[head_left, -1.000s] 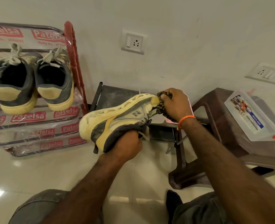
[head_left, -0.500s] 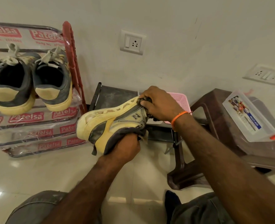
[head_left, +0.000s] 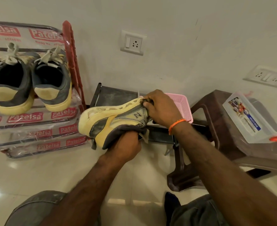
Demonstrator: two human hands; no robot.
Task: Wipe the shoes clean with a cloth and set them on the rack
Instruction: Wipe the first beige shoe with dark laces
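A yellow and grey sneaker (head_left: 111, 121) lies on its side in mid-air, sole turned up and away from me. My left hand (head_left: 126, 147) grips it from below at the opening. My right hand (head_left: 160, 106) holds a dark cloth (head_left: 146, 101) bunched against the sole's edge near the toe end; only a scrap of the cloth shows under the fingers. Two matching sneakers (head_left: 28, 82) stand heel-out on a shelf of the plastic-wrapped shoe rack (head_left: 69, 46) at the left.
A dark metal stand (head_left: 115, 95) and a pink mesh tray (head_left: 181, 105) sit behind the shoe by the wall. A brown plastic stool (head_left: 216, 115) at the right carries a clear lidded box (head_left: 248, 118). Pale tiled floor (head_left: 37, 173) lies below; my knees are at the bottom.
My right hand with the cloth has slid left along the sole edge, from beyond the toe onto the shoe. The shoe has shifted slightly left in my left hand.
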